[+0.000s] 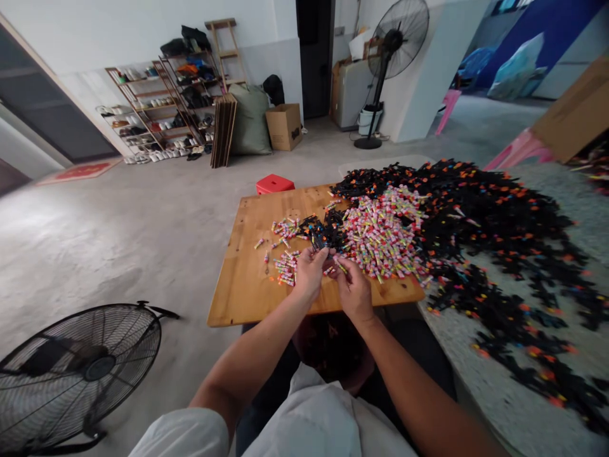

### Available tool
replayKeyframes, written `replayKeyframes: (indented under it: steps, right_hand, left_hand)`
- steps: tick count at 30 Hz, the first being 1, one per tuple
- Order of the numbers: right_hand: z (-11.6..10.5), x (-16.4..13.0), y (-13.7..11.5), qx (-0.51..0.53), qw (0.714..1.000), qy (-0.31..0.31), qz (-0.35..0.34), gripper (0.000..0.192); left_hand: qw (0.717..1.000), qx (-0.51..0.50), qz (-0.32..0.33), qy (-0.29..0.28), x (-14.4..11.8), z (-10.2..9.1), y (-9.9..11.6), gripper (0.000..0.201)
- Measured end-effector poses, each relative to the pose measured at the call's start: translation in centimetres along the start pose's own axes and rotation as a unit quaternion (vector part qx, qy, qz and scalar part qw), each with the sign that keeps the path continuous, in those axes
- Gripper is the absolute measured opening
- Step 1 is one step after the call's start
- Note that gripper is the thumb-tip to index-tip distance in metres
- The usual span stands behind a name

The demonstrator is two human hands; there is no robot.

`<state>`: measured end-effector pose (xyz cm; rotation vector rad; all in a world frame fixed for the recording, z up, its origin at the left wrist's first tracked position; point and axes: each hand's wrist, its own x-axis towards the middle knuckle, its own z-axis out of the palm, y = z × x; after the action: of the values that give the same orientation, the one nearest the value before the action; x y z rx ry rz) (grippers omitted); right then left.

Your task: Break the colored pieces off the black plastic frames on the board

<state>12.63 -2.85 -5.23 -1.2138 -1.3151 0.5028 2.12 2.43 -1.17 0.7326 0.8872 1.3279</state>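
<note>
Close together over the table's front part, my two hands work with fingertips pinched. My left hand (310, 271) is closed on a small black plastic piece, mostly covered by the fingers. In my right hand (354, 291) a small printed tube (341, 266) is pinched between thumb and fingers, near the left fingertips. Just beyond the hands lies a small heap of black plastic pieces (328, 228) with coloured tips. To its right rises a large pile of small pink, white and green tubes (383, 238). Some loose tubes (286, 266) lie left of my left hand.
The wooden table (238, 279) adjoins a grey speckled surface (480, 374) heaped with black pieces with orange tips (490, 209). A red stool (275, 184) stands behind the table. One black fan (99, 368) is at lower left, a standing fan (392, 41) farther back.
</note>
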Motion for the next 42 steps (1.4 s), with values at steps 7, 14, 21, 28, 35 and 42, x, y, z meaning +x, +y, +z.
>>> replayKeyframes:
  steps: [7,14,21,28,35,42]
  right_hand:
    - [0.3,-0.7,0.6,0.072,0.993,-0.003,0.092,0.036]
    - [-0.8,-1.4,-0.7,0.264,0.941,0.006,0.210,0.037]
    - [-1.1,-3.9,-1.6,0.314,0.916,-0.025,0.250,0.032]
    - [-7.5,-4.0,-0.5,0.164,0.916,-0.212,0.300,0.032]
    - [-7.0,0.7,-0.6,-0.157,0.825,-0.487,0.240,0.023]
    - [4.6,11.7,1.0,-0.406,0.854,-0.313,0.092,0.028]
  left_hand:
    - [0.998,-0.022,0.000,0.053,-1.3,0.3,-1.6,0.039]
    - [0.990,-0.041,-0.064,-0.122,-1.5,-1.6,-1.3,0.046]
    - [0.992,0.062,0.035,-0.104,-3.1,-2.5,-2.1,0.033]
    - [0.811,0.418,-0.109,-0.395,1.1,-10.3,3.5,0.044]
    - [0.691,0.717,0.037,0.085,12.9,-18.9,8.7,0.036]
    - [0.649,0.739,0.175,-0.058,17.1,-15.5,5.5,0.033]
